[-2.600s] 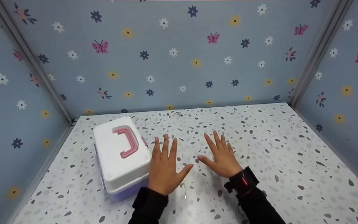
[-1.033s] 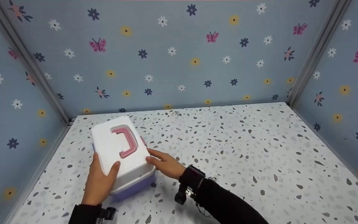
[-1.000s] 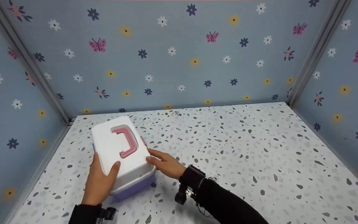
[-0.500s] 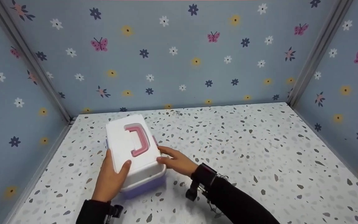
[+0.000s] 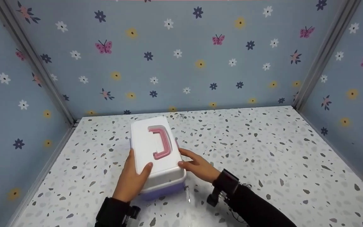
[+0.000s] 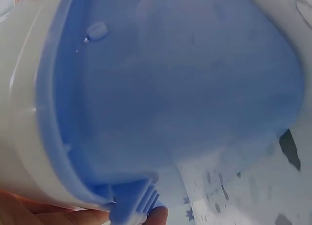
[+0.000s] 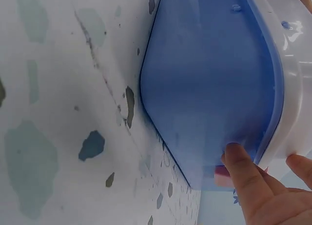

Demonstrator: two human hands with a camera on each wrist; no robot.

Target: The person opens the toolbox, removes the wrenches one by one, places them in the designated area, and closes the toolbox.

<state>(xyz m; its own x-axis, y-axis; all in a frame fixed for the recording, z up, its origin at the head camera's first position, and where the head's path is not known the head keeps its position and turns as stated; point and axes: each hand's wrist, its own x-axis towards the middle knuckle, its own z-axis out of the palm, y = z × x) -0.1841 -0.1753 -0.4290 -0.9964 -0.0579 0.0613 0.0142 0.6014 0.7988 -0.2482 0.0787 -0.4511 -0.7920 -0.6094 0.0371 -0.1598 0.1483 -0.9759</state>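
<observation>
A storage box (image 5: 143, 142) with a white lid, a purple-blue base and a pink folding handle (image 5: 165, 143) stands on the speckled tabletop, its lid closed. My left hand (image 5: 131, 179) grips its near left corner, thumb on the lid and fingers down the side. In the left wrist view those fingers (image 6: 78, 217) reach a ribbed blue tab (image 6: 134, 200) on the base. On the opposite side my right hand (image 5: 200, 165) holds the box, thumb at the lid's edge. Its fingers (image 7: 246, 178) press the blue wall beside a pink latch (image 7: 223, 176) in the right wrist view.
Behind the speckled tabletop (image 5: 247, 142) rises a blue wall panel (image 5: 181, 69) with flowers and butterflies. Similar side panels stand left and right, joined at grey metal corner posts (image 5: 326, 53). Both wrists wear black straps (image 5: 227, 183) with small devices.
Both hands, earlier spread flat above the table, have taken hold of the storage box. It has slid right across the tabletop, from the left side toward the middle, and turned slightly.
</observation>
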